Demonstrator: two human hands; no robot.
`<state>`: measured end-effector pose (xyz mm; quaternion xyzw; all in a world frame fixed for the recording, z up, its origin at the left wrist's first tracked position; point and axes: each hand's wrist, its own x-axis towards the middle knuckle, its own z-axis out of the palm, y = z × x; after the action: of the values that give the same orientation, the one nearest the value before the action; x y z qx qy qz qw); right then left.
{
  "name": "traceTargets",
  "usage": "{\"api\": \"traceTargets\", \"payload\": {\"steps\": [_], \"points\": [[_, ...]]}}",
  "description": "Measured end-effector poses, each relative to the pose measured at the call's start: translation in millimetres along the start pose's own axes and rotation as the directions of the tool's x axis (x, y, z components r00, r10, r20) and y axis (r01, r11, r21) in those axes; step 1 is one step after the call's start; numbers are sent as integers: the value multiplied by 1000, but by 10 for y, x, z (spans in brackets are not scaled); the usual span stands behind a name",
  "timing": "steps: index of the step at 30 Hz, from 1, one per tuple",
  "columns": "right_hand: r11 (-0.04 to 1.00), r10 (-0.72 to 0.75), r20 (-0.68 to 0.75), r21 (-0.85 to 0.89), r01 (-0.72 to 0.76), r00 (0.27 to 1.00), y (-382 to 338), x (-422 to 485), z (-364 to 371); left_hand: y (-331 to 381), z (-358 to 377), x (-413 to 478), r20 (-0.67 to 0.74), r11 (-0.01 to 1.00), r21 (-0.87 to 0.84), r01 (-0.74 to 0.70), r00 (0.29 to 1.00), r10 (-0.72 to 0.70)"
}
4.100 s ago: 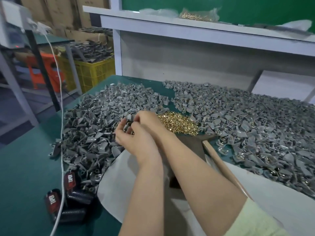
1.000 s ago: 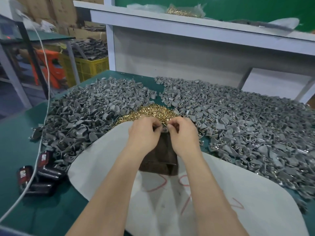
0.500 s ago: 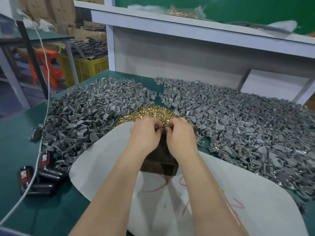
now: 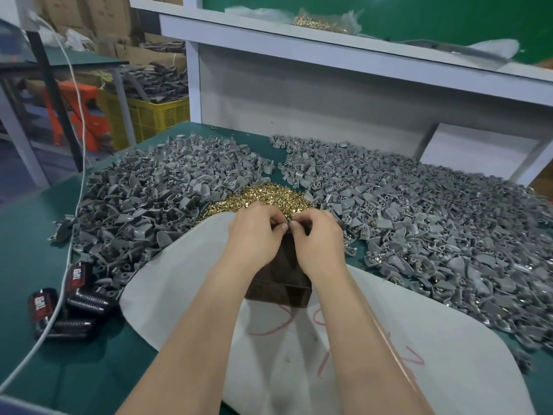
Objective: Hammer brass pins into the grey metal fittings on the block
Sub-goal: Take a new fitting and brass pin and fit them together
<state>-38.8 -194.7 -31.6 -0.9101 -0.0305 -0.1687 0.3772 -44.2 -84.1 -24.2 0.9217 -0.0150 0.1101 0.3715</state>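
A yellow crate (image 4: 155,115) holds grey parts (image 4: 155,82). A clear bag (image 4: 344,20) holds brass pins (image 4: 320,22). The dark block (image 4: 281,280) lies on the white sheet (image 4: 179,280), long side pointing at the pin pile (image 4: 269,194). The left hand (image 4: 254,235) and right hand (image 4: 320,238) curl over its far end; I cannot tell what they pinch.
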Motion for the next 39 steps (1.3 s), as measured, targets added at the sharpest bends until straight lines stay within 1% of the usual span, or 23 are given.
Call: {"api": "traceTargets", "payload": {"steps": [7,10,12,16,19,21,24,28,30,31,32,34,35,37,39], "points": [[1000,7,-33,-6,-7,999,8,7,22,-9,12,-2,-13,1000,-20,-2,1000,2],[998,-30,-50,-59,27,998,-6,-9,21,-14,17,0,-12,1000,-24,-4,1000,4],[990,-80,-44,-120,75,996,-24,-22,16,-14,18,0,-11,1000,-13,-6,1000,6],[948,-163,9,-276,159,987,-77,-1,-19,6,8,-20,-25,998,39,-46,999,47],[905,-174,52,-384,181,983,-136,46,-52,14,-5,-33,-28,993,72,-91,995,93],[880,-174,88,-434,195,981,-188,74,-74,20,-9,-32,-19,989,96,-110,994,112],[836,-168,138,-505,216,976,-252,112,-95,33,-15,-37,-15,986,133,-101,994,104],[796,-198,180,-545,266,963,-304,129,-93,28,-13,-23,2,982,169,-87,996,88],[805,-215,179,-524,278,960,-274,123,-93,11,-8,-13,0,985,151,-83,996,84],[832,-206,168,-488,263,964,-230,121,-97,6,-6,-10,-7,989,129,-74,997,75],[876,-184,152,-422,233,971,-177,116,-100,-1,-5,-10,-18,993,102,-60,998,62],[963,-116,123,-231,142,986,-70,86,-123,-3,3,-10,-38,998,57,-42,998,44],[986,-83,115,-132,98,990,-29,72,-135,-4,8,-7,-41,998,45,-39,998,41],[1000,-30,94,13,29,995,13,55,-164,-9,15,-2,-42,999,24,-34,999,35],[997,-5,84,75,-1,996,23,54,-184,-13,17,-2,-46,1000,11,-23,999,24]]}}
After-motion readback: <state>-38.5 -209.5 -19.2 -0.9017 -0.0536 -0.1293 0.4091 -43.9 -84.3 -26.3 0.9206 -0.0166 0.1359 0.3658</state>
